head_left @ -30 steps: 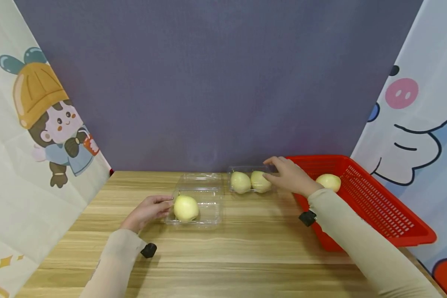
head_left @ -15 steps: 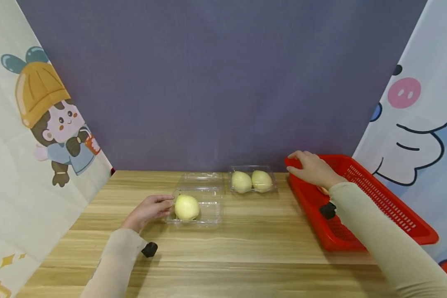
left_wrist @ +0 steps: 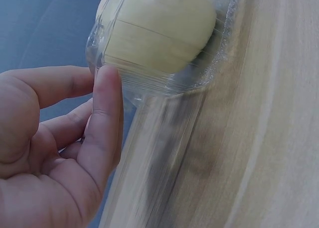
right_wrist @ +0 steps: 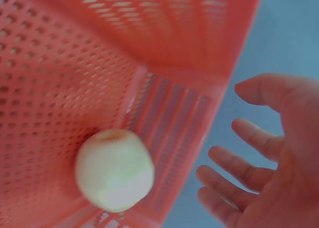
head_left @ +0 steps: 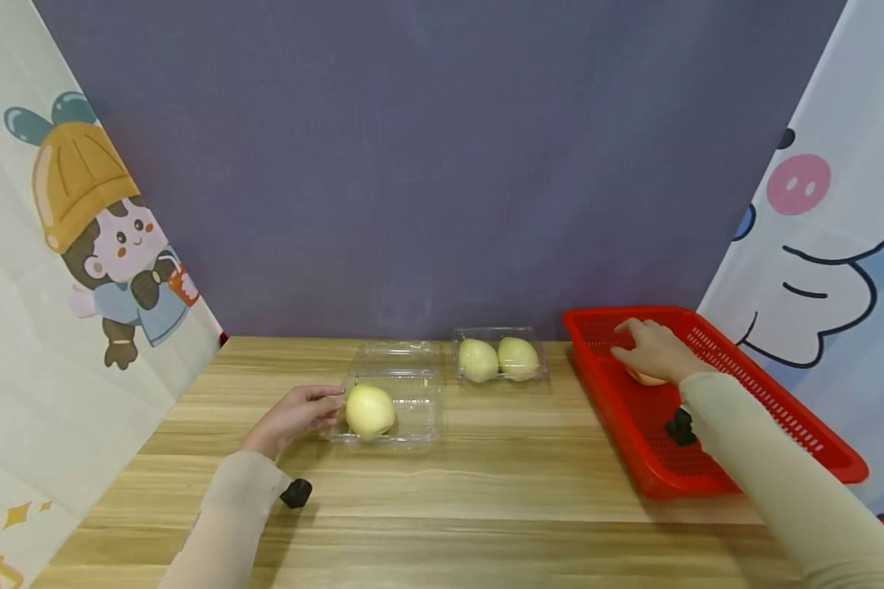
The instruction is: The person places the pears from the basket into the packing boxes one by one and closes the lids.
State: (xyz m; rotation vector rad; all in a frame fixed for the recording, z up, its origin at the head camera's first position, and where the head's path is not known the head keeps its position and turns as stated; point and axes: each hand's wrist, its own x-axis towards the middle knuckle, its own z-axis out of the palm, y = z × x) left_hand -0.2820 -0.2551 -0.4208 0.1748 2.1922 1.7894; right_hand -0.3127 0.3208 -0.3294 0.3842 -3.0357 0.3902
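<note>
My left hand [head_left: 295, 419] pinches the left edge of a clear plastic clamshell box [head_left: 416, 421], thumb and fingertips at its rim in the left wrist view. One pale yellow pear [head_left: 371, 411] sits in the left part of that box, whose lid [head_left: 398, 357] lies folded back. Over the red basket [head_left: 619, 425] hangs my right hand [head_left: 657, 352], its fingers spread and holding nothing. Below it, partly covered by the hand in the head view, is another pear [right_wrist: 114, 170], resting inside the basket near one end.
Behind the basket's left side, a second clear box [head_left: 498, 334] holds two pears [head_left: 518, 358] near the table's back edge. The wooden table [head_left: 486, 483] ends at a grey-blue backdrop [head_left: 442, 164]. Printed cloth panels stand on both sides.
My right hand has moved right from the two-pear box, past the basket's rim and lower over the pear inside. The left hand has stayed at its box.
</note>
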